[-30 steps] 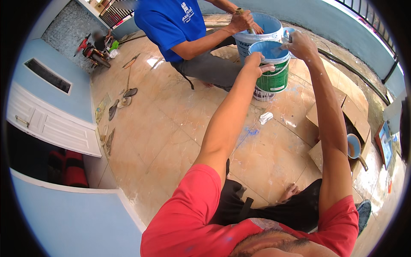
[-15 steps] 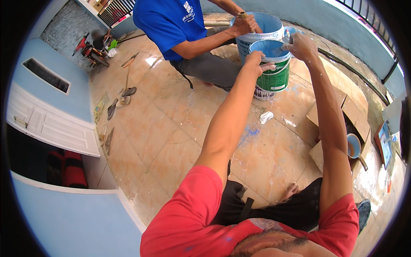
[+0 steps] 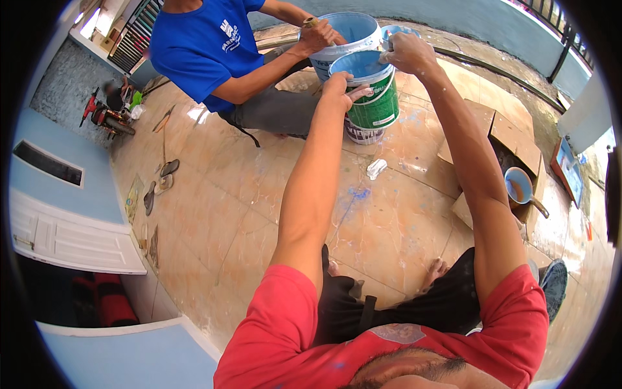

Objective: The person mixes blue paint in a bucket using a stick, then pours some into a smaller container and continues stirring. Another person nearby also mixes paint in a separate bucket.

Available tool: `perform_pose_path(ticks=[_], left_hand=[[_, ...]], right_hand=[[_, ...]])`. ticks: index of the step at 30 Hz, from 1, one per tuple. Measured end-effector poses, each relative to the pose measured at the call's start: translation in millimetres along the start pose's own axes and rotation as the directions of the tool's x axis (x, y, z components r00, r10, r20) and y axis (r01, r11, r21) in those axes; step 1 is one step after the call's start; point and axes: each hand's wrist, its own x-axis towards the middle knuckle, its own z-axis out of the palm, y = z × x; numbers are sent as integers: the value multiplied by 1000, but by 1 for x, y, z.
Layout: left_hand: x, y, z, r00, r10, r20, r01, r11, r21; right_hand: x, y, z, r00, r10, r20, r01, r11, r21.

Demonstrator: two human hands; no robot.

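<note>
A green paint bucket (image 3: 377,107), blue inside, is perched on a white-and-purple bucket (image 3: 365,135) ahead of me. My left hand (image 3: 345,92) grips its near-left rim, some fingers lying along its front. At the right side of the rim, my right hand (image 3: 411,53) is closed with whitish smears on it; whatever lies in its fingers is hidden. Just beyond stands a larger white bucket (image 3: 346,48), also blue inside. A co-worker in a blue shirt (image 3: 197,55) holds a wooden stick (image 3: 311,23) in it. Another blue container (image 3: 400,30) shows behind my right hand.
A crumpled white scrap (image 3: 376,169) and blue stains lie on the tiles. To the right are an open cardboard box (image 3: 495,129), a blue dipper (image 3: 518,186) and a framed panel (image 3: 568,170). Sandals (image 3: 170,167) and a motorbike (image 3: 107,117) are at the left.
My view has swung, so the buckets and co-worker appear farther left. My right hand sits slightly higher against the rim. The left hand keeps its hold on the green bucket.
</note>
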Motion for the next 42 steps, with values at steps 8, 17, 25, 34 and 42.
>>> perform_pose_path(ticks=[8, 17, 25, 34, 42], left_hand=[[2, -1, -1, 1000, 5, -11, -6, 1000, -15], [4, 0, -2, 1000, 12, -8, -12, 1000, 4], [4, 2, -1, 1000, 10, -19, -10, 1000, 7], [6, 2, -1, 1000, 5, -10, -5, 1000, 13], [12, 3, -8, 1000, 0, 14, 0, 1000, -11]], right_hand=[[-1, 0, 1, 1000, 7, 3, -8, 1000, 0], [-2, 2, -6, 1000, 8, -22, -8, 1000, -3], [-2, 1, -9, 999, 24, -47, -23, 1000, 7], [0, 4, -10, 998, 25, -56, -25, 1000, 2], [-3, 0, -13, 999, 28, -36, -28, 1000, -2]])
